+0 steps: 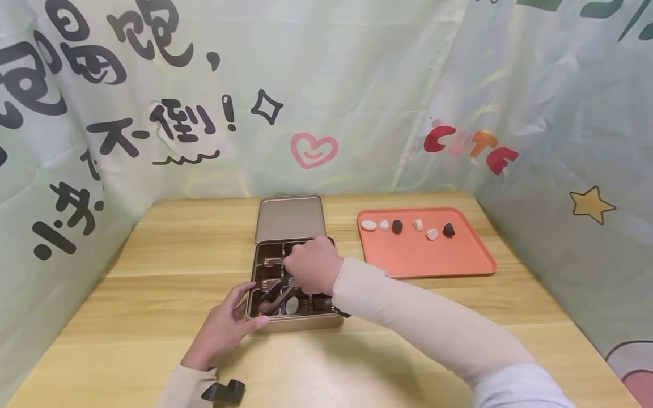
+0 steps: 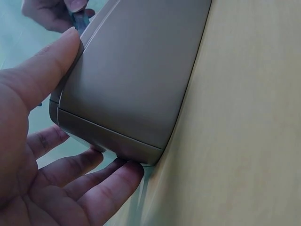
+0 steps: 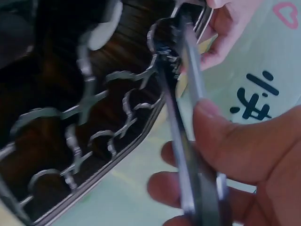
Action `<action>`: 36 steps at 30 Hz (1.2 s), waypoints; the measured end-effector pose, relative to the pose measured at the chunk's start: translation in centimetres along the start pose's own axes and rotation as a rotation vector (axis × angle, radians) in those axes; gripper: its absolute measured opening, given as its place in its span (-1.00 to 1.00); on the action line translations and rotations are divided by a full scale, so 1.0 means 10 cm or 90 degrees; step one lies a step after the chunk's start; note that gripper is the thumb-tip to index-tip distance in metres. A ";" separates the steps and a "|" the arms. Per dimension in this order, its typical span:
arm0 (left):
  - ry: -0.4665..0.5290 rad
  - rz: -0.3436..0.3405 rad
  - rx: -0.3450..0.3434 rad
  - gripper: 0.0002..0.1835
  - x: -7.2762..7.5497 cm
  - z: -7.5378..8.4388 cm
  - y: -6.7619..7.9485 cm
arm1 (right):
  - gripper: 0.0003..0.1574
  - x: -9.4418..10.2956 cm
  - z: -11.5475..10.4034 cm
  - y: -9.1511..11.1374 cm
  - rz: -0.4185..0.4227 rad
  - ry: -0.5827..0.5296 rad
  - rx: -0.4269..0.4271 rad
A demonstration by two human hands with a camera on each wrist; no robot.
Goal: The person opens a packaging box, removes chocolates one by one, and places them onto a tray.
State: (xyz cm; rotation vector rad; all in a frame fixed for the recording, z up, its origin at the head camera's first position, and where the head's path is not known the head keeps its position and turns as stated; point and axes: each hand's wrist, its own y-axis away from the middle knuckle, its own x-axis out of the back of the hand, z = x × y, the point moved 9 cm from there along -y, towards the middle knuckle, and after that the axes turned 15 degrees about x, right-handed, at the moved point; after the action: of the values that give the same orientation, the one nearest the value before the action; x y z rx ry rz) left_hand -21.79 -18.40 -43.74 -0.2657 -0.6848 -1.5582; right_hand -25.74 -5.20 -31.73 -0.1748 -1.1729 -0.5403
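My left hand (image 1: 224, 328) steadies the near left corner of a bronze-coloured tin (image 1: 306, 324), thumb at the front rim and fingers along the left side. In my right hand (image 1: 313, 264) is a pair of metal tongs (image 1: 280, 296), gripped above the tin. Their tips reach down into the near left compartment, as the right wrist view also shows; a dark piece seems to be between them, too blurred to tell its kind. Beside that compartment lies a white oval piece (image 1: 292, 306). The right hand hides some far compartments.
The tin's hinged lid (image 1: 291, 220) lies back behind it. To the right, an orange tray (image 1: 428, 258) carries several small pieces along its far side, among them a white oval (image 1: 368, 225), a dark round one (image 1: 397, 226) and a black angular one (image 1: 449, 230). Printed cloth surrounds the wooden table.
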 end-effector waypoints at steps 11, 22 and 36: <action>0.010 -0.005 -0.005 -0.15 -0.01 0.00 0.01 | -0.87 0.14 -0.19 -0.11 -0.007 0.101 0.011; 0.024 -0.003 -0.010 -0.15 0.00 0.00 0.01 | -0.81 0.08 -0.28 -0.15 -0.002 0.107 0.016; 0.005 0.003 -0.009 -0.14 0.00 0.00 0.01 | -0.77 0.20 -0.24 -0.11 0.061 0.117 0.024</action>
State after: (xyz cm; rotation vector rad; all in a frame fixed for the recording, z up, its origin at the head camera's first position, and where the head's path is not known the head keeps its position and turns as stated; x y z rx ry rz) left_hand -21.68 -18.41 -43.74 -0.2720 -0.6674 -1.5596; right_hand -23.71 -7.69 -31.05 -0.1458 -0.9903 -0.4398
